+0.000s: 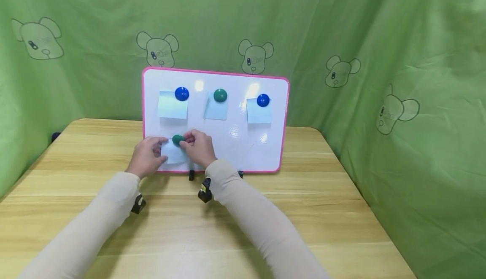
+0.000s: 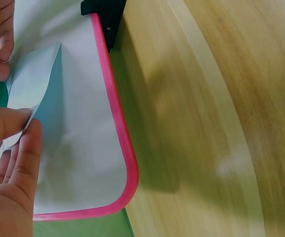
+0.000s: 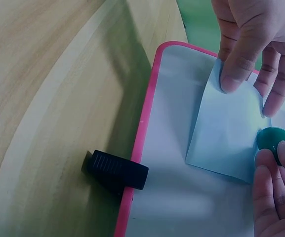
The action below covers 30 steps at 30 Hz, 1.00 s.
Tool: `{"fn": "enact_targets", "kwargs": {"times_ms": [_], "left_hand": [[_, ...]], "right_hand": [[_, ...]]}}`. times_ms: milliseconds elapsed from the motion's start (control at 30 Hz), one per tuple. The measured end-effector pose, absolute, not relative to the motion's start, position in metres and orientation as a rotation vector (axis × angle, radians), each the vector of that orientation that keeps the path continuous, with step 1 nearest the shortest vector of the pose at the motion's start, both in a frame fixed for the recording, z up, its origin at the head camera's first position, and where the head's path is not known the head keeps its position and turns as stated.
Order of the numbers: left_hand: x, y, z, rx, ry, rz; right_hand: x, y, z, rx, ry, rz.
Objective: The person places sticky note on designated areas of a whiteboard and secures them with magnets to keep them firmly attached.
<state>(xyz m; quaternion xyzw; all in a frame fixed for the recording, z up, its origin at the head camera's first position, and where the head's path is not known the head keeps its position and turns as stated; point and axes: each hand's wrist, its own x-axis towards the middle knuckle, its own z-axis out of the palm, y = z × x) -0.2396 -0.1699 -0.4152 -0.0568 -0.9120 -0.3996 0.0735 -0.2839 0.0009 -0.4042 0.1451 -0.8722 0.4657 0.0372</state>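
Note:
A pale blue sticky note (image 1: 174,153) lies against the lower left of a pink-framed whiteboard (image 1: 228,144). My left hand (image 1: 146,156) pinches the note's left edge between thumb and fingers; in the left wrist view the note (image 2: 36,74) bends away from the board. A round green magnet (image 1: 177,140) sits at the note's top edge, gripped by the thumb and fingers of my right hand (image 1: 199,147). The right wrist view shows the magnet (image 3: 273,140) over the note's edge. Whether it touches the board cannot be made out.
Along the board's upper part, three more notes hang under a blue magnet (image 1: 182,94), a green magnet (image 1: 220,95) and another blue magnet (image 1: 263,100). Black feet (image 1: 191,175) hold the board on the wooden table (image 1: 182,237). Green cloth (image 1: 212,13) surrounds the back and sides.

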Motion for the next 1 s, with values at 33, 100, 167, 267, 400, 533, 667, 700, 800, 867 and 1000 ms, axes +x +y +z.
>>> {"fn": "enact_targets", "kwargs": {"times_ms": [33, 100, 167, 267, 400, 533, 667, 700, 800, 867, 1000], "left_hand": [[-0.24, -0.17, -0.415, -0.171, -2.737, -1.202], [-0.239, -0.17, -0.415, -0.175, -2.735, -1.213], [-0.24, -0.171, -0.415, -0.178, -2.732, -1.221], [-0.24, -0.171, -0.416, -0.178, -2.729, -1.238], [-0.24, -0.171, -0.416, -0.17, -2.732, -1.246], [-0.24, -0.171, -0.416, -0.171, -2.738, -1.242], [-0.241, -0.17, -0.417, -0.165, -2.74, -1.227], [-0.241, -0.17, -0.418, -0.165, -2.74, -1.225], [-0.24, -0.17, -0.418, -0.158, -2.743, -1.221], [-0.24, -0.17, -0.418, -0.155, -2.746, -1.22], [-0.24, -0.17, -0.418, -0.15, -2.754, -1.226]], "right_hand": [[-0.284, 0.001, -0.404, 0.448, -2.678, 1.423], [-0.283, 0.0, -0.403, 0.448, -2.677, 1.408], [-0.283, -0.001, -0.402, 0.455, -2.672, 1.382], [-0.283, -0.002, -0.401, 0.464, -2.673, 1.311], [-0.283, -0.004, -0.4, 0.473, -2.671, 1.202], [-0.283, -0.007, -0.4, 0.486, -2.675, 1.091], [-0.283, -0.008, -0.4, 0.509, -2.678, 0.955], [-0.283, -0.009, -0.4, 0.511, -2.679, 0.922], [-0.283, -0.01, -0.401, 0.488, -2.683, 0.829], [-0.283, -0.012, -0.401, 0.465, -2.689, 0.79], [-0.284, -0.013, -0.402, 0.451, -2.701, 0.783]]}}
